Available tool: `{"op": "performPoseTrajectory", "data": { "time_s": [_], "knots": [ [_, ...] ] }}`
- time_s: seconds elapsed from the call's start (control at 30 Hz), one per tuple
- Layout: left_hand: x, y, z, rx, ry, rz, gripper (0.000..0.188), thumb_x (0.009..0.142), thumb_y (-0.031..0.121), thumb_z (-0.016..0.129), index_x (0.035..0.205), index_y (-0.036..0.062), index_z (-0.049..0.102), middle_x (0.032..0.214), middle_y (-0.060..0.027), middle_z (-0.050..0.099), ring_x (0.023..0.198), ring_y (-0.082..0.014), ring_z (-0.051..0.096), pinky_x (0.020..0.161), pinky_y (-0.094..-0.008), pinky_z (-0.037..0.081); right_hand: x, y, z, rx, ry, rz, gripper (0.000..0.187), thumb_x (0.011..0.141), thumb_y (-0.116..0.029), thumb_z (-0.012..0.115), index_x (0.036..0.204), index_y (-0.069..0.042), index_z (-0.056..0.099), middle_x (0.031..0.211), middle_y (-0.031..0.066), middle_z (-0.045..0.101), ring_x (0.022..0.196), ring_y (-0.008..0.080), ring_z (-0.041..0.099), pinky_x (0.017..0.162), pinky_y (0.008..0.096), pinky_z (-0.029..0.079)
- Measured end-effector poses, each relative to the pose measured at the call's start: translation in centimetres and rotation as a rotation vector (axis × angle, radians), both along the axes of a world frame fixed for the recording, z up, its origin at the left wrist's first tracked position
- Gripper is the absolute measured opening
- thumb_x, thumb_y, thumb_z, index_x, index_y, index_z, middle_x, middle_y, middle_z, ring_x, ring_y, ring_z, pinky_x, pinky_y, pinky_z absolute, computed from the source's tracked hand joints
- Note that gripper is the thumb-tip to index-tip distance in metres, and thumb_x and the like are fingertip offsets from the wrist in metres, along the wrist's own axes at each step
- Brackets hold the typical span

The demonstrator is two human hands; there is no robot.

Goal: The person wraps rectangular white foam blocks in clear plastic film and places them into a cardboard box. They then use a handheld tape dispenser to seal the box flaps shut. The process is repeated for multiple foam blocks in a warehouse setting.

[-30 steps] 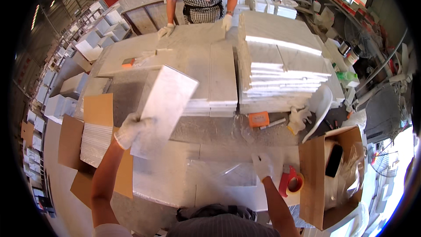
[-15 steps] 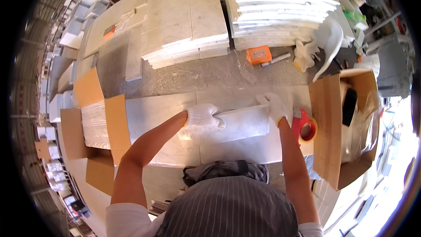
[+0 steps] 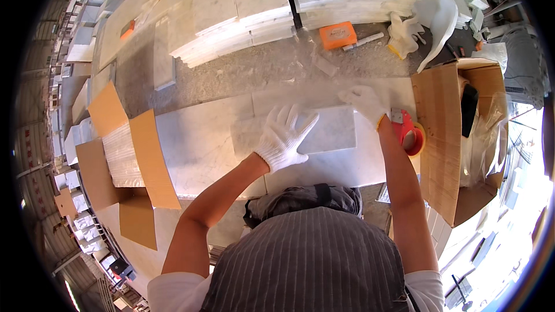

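Left hand spread flat on the marble tile, right hand gripping its corner; a slip might chip it.

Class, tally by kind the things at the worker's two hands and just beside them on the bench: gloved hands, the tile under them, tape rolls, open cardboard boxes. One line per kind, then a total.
Gloved hands: 2 (left hand, right hand)
Marble tile: 1
Red tape roll: 1
Open cardboard boxes: 2 (left box, right box)
Total: 6
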State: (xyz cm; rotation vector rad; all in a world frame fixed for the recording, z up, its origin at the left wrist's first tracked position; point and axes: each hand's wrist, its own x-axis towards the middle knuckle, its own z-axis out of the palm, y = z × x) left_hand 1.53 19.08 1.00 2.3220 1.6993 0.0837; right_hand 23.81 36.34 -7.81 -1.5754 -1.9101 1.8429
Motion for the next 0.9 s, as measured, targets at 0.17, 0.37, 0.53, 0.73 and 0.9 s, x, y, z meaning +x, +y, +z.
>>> {"op": "performPoseTrajectory", "data": {
  "time_s": [0.17, 0.37, 0.53, 0.73, 0.9],
  "knots": [
    [-0.3, -0.2, -0.3, 0.011, 0.007, 0.0, 0.104, 0.057, 0.044, 0.086, 0.148, 0.0165, 0.043, 0.132, -0.0245, 0.047, 0.124, -0.0417, 0.047, 0.105, -0.0563, 0.037, -0.7, -0.7, 0.1, 0.033, 0.122, -0.124, 0.035, 0.09, -0.033, 0.069, 0.094, 0.001, 0.072, 0.077, -0.0009, 0.062, 0.071, 0.0084, 0.054, 0.062, 0.028, 0.044],
    [-0.7, -0.9, -0.4, -0.039, 0.03, -0.029, 0.106, 0.058, 0.046, 0.085, 0.15, 0.0174, 0.041, 0.133, -0.0241, 0.046, 0.124, -0.0416, 0.046, 0.105, -0.0557, 0.037, -0.2, -0.2, -0.4, -0.003, 0.03, -0.049, 0.037, 0.09, -0.033, 0.069, 0.1, 0.003, 0.072, 0.078, 0.0, 0.063, 0.073, 0.0094, 0.056, 0.064, 0.0277, 0.045],
    [-0.5, -0.6, -0.3, -0.057, 0.039, -0.011, 0.107, 0.058, 0.047, 0.085, 0.151, 0.0177, 0.04, 0.134, -0.0238, 0.045, 0.125, -0.0426, 0.045, 0.104, -0.0565, 0.037, -0.3, -0.1, 0.0, -0.023, 0.009, -0.064, 0.037, 0.089, -0.033, 0.068, 0.099, 0.003, 0.072, 0.079, 0.0006, 0.063, 0.073, 0.0093, 0.055, 0.064, 0.0287, 0.044],
    [-0.5, -0.7, -0.1, -0.116, 0.082, 0.012, 0.107, 0.062, 0.049, 0.084, 0.153, 0.0189, 0.037, 0.133, -0.0242, 0.045, 0.126, -0.0423, 0.044, 0.104, -0.0576, 0.036, -0.8, -0.3, 1.0, 0.033, 0.03, -0.06, 0.038, 0.089, -0.033, 0.068, 0.104, 0.002, 0.072, 0.081, 0.0011, 0.065, 0.074, 0.0106, 0.056, 0.065, 0.0295, 0.045],
    [-0.1, -0.7, -2.0, -0.016, 0.001, -0.08, 0.102, 0.071, 0.057, 0.077, 0.155, 0.0203, 0.031, 0.151, -0.0207, 0.036, 0.139, -0.0432, 0.035, 0.115, -0.0595, 0.026, -0.2, -0.4, -0.5, 0.059, 0.117, -0.053, 0.041, 0.089, -0.035, 0.067, 0.106, 0.003, 0.072, 0.087, 0.0049, 0.069, 0.081, 0.0112, 0.059, 0.071, 0.0286, 0.047]
  ]
}}
